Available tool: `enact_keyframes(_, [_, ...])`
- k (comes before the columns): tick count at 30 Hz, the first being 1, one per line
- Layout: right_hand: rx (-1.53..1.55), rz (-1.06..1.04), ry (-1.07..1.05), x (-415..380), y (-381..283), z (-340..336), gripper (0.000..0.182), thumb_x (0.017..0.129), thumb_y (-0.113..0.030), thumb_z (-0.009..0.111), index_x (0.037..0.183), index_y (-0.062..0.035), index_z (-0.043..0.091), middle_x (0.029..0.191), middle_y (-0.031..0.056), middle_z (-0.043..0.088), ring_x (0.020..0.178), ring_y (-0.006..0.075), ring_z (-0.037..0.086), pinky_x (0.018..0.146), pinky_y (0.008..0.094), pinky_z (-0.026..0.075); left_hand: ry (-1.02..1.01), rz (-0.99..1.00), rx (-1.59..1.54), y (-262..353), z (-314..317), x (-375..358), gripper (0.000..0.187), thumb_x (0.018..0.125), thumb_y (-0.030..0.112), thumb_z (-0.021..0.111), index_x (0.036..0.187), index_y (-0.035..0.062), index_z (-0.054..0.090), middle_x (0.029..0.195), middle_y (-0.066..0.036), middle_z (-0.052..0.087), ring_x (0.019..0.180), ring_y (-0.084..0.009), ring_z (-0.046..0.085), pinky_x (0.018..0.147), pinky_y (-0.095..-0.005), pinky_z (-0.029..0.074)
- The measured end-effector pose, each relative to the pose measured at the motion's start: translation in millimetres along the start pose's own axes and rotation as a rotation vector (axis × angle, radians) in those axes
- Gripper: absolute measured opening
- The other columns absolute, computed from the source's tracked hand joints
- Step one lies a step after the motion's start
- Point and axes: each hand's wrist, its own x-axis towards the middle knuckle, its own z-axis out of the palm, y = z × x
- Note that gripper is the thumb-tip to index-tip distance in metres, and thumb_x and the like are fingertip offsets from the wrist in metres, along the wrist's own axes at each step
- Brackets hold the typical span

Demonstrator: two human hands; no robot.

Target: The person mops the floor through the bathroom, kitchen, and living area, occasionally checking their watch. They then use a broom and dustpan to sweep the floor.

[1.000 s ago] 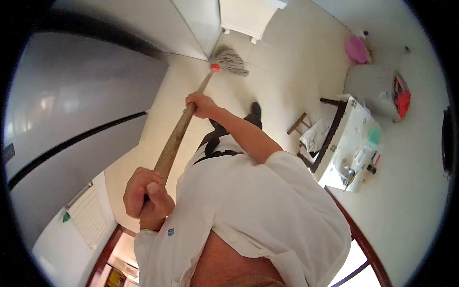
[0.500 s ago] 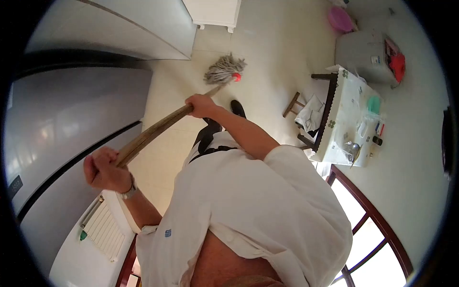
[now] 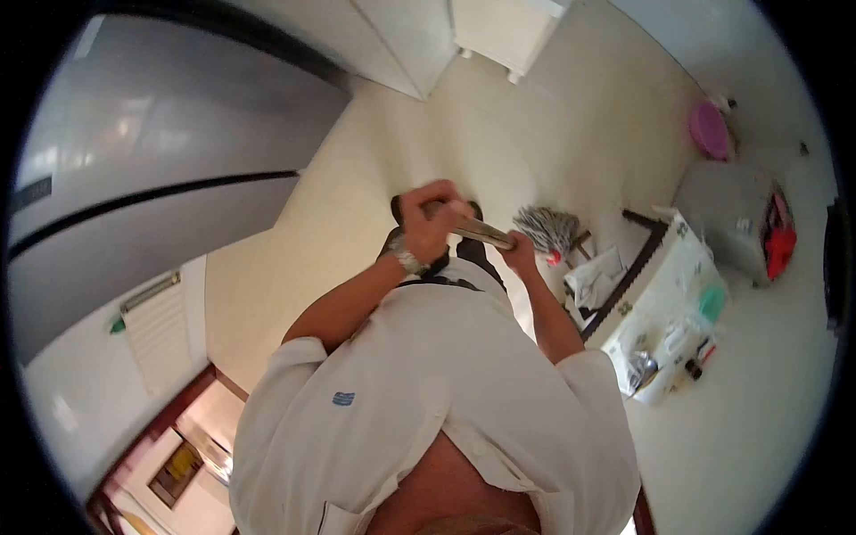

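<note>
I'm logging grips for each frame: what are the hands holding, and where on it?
Both grip a mop by its wooden handle: left hand near the top end, right hand lower, close to the mop head.

A home is shown, most likely a kitchen or dining corner. At ten o'clock a large grey fridge (image 3: 160, 169) with a dark seam between its doors is seen, and white cabinets (image 3: 499, 31) stand at twelve o'clock on a pale tiled floor (image 3: 357, 178). At three o'clock a small table (image 3: 664, 294) under a patterned cloth is crowded with bottles and small household items, with a wooden stool (image 3: 584, 245) just beside it. A white radiator (image 3: 159, 332) is fixed to the wall at eight o'clock, and a pink basin (image 3: 711, 129) is set at two o'clock.
</note>
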Motion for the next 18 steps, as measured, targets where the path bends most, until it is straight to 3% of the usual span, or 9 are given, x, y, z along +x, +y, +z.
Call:
enact_keyframes(1, [-0.100, 0.028, -0.019, -1.8, -13.8, -8.2, 0.022, 0.070, -0.020, 0.072, 0.074, -0.0039, 0.057, 0.066, 0.0166, 0.056, 0.062, 0.0319, 0.056, 0.058, 0.0388, 0.045, 0.148, -0.046, -0.221, -10.7, 16.1, -9.1, 0.007, 0.082, 0.000, 0.049, 0.085, -0.0020, 0.055, 0.071, -0.012, 0.061, 0.067, -0.0204, 0.062, 0.065, -0.0346, 0.052])
enact_keyframes(2, [-0.103, 0.024, -0.006, -1.8, -22.1, -10.0, 0.022, 0.070, -0.021, 0.072, 0.074, -0.0043, 0.058, 0.068, 0.0170, 0.057, 0.064, 0.0318, 0.058, 0.058, 0.0390, 0.045, -0.038, -0.100, -0.149, 1.3, 7.0, -2.0, 0.009, 0.083, 0.000, 0.048, 0.086, -0.0015, 0.056, 0.069, -0.012, 0.059, 0.065, -0.0204, 0.061, 0.064, -0.0358, 0.052])
enact_keyframes(5, [-0.119, -0.008, 0.037, 5.7, -23.6, 6.5, 0.022, 0.070, -0.022, 0.073, 0.075, -0.0050, 0.059, 0.070, 0.0170, 0.059, 0.067, 0.0321, 0.060, 0.059, 0.0393, 0.046, 0.122, -0.087, -0.385, 0.0, -2.5, 2.8, 0.009, 0.084, 0.001, 0.048, 0.086, -0.0008, 0.057, 0.067, -0.011, 0.058, 0.063, -0.0204, 0.058, 0.062, -0.0364, 0.051])
enact_keyframes(7, [-0.153, -0.053, 0.080, 14.8, -39.2, 16.7, 0.019, 0.070, -0.020, 0.071, 0.080, -0.0065, 0.063, 0.071, 0.0149, 0.061, 0.071, 0.0338, 0.061, 0.063, 0.0387, 0.049, 0.036, -0.083, -0.368, 10.1, -29.3, 12.4, 0.009, 0.086, 0.002, 0.048, 0.087, -0.0003, 0.057, 0.068, -0.011, 0.057, 0.062, -0.0202, 0.056, 0.061, -0.0370, 0.050])
enact_keyframes(11, [-0.165, -0.078, 0.078, 32.7, -103.6, 52.0, 0.018, 0.069, -0.018, 0.070, 0.082, -0.0084, 0.064, 0.079, 0.0118, 0.063, 0.078, 0.0318, 0.061, 0.069, 0.0386, 0.049, 0.155, 0.003, -0.367, 42.5, -87.4, 11.8, 0.009, 0.089, 0.006, 0.047, 0.094, 0.0003, 0.052, 0.071, -0.013, 0.056, 0.063, -0.0209, 0.054, 0.061, -0.0371, 0.048])
enact_keyframes(14, [-0.159, -0.191, 0.112, 58.2, -174.2, 81.5, 0.020, 0.066, -0.014, 0.071, 0.084, -0.0087, 0.063, 0.083, 0.0105, 0.064, 0.081, 0.0301, 0.062, 0.072, 0.0376, 0.049, 0.075, 0.155, -0.337, 73.7, -143.8, 14.9, 0.010, 0.090, 0.008, 0.045, 0.096, 0.0013, 0.051, 0.072, -0.014, 0.056, 0.062, -0.0209, 0.051, 0.060, -0.0366, 0.047])
enact_keyframes(16, [-0.126, -0.298, 0.107, 71.7, -213.2, 108.9, 0.022, 0.066, -0.011, 0.073, 0.086, -0.0076, 0.063, 0.086, 0.0095, 0.065, 0.082, 0.0287, 0.062, 0.074, 0.0344, 0.048, 0.273, 0.227, -0.429, 101.4, -171.9, 8.3, 0.007, 0.081, -0.004, 0.042, 0.082, -0.0026, 0.048, 0.069, -0.011, 0.056, 0.058, -0.0160, 0.051, 0.056, -0.0310, 0.046])
enact_keyframes(17, [-0.135, -0.305, 0.107, 81.5, -230.9, 123.9, 0.022, 0.066, -0.011, 0.073, 0.086, -0.0076, 0.063, 0.086, 0.0095, 0.065, 0.082, 0.0287, 0.062, 0.074, 0.0344, 0.048, 0.278, 0.234, -0.436, 110.5, -194.6, 8.1, 0.007, 0.081, -0.004, 0.042, 0.082, -0.0026, 0.048, 0.069, -0.011, 0.056, 0.058, -0.0160, 0.051, 0.056, -0.0310, 0.046])
enact_keyframes(18, [-0.004, -0.414, 0.136, 89.2, -253.9, 137.8, 0.020, 0.067, -0.011, 0.074, 0.084, -0.0068, 0.063, 0.083, 0.0091, 0.064, 0.080, 0.0274, 0.061, 0.072, 0.0339, 0.047, 0.125, 0.349, -0.331, 119.7, -220.5, 4.7, 0.009, 0.078, -0.004, 0.042, 0.085, -0.0028, 0.048, 0.070, -0.012, 0.056, 0.056, -0.0165, 0.050, 0.054, -0.0311, 0.046])
